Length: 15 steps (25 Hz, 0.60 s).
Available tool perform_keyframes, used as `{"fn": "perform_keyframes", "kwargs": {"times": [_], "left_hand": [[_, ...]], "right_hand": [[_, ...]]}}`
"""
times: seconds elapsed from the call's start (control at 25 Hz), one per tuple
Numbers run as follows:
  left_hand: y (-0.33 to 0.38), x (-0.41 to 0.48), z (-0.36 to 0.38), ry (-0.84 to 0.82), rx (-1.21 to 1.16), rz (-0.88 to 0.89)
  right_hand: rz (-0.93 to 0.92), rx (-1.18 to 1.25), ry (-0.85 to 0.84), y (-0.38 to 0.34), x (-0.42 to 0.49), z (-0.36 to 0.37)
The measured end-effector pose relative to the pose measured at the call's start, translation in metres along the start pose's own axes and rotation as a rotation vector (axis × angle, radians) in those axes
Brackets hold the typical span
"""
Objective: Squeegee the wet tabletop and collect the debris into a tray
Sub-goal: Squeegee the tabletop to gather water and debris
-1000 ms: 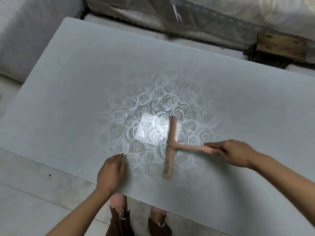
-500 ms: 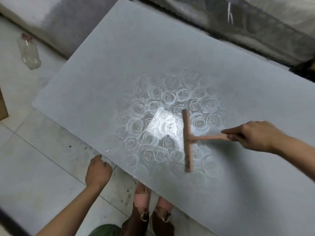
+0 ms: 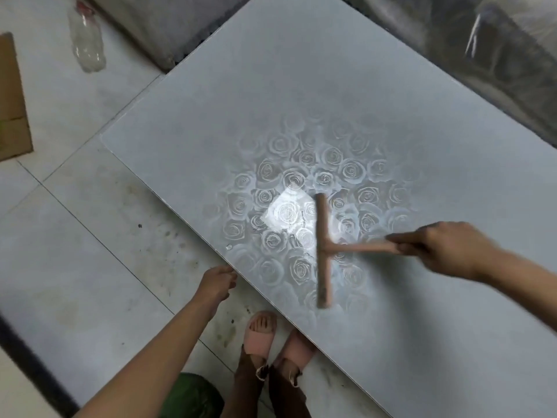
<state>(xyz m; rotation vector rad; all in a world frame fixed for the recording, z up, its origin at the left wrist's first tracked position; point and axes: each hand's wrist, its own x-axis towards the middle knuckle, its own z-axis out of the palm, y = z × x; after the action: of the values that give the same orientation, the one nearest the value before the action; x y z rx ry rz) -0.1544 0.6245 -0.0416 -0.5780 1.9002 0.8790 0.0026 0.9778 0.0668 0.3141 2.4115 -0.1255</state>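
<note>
Squeegee (image 3: 324,251): T-shaped, pinkish-tan, one colour throughout. The long blade bar lies on the tabletop (image 3: 271,86), running from far to near across the rose-patterned part, just right of a bright patch of glare (image 3: 286,211). The handle leaves the bar's middle and points right.

Right hand (image 3: 446,250): fingers wrapped round the handle's end, index finger laid straight along it toward the bar. The handle's end is covered by the hand.

Left hand (image 3: 215,283): at the table's near rim, fingers curled. Whether they clasp the rim or only touch it cannot be told.

Tabletop: grey and matte toward the edges; the roses show only around the glare. One small pale speck or droplet (image 3: 229,246) sits close to the near rim, left of the bar; which of the two it is cannot be told.

Hard to read:
- The bar's near end and the right hand are smeared by blur.
- The blade's edge against the surface is not resolved.
- The table's right and near-right parts are cut off by the frame.
- On the floor (image 3: 75,236), a clear bottle (image 3: 87,40) and a cardboard sheet (image 3: 12,101), both partly cropped.
- Two feet in pink slippers (image 3: 260,330) stand below the near rim.
</note>
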Motion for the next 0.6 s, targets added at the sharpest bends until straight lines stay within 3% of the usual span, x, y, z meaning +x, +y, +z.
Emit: {"fn": "perform_keyframes", "kwargs": {"times": [0.16, 0.24, 0.4, 0.6], "left_hand": [[-0.010, 0.004, -0.006, 0.016, 0.046, -0.002], [-0.010, -0.003, -0.015, 0.048, 0.090, 0.027], [-0.019, -0.023, -0.022, 0.068, 0.231, 0.130], [-0.028, -0.053, -0.020, 0.132, 0.270, 0.170]], "right_hand": [[-0.188, -0.023, 0.129, -0.064, 0.019, 0.002], [-0.141, -0.041, 0.180, -0.048, 0.008, -0.008], [0.000, -0.096, 0.085, -0.045, -0.012, -0.009], [-0.025, -0.175, 0.161, -0.073, -0.032, -0.026]]}}
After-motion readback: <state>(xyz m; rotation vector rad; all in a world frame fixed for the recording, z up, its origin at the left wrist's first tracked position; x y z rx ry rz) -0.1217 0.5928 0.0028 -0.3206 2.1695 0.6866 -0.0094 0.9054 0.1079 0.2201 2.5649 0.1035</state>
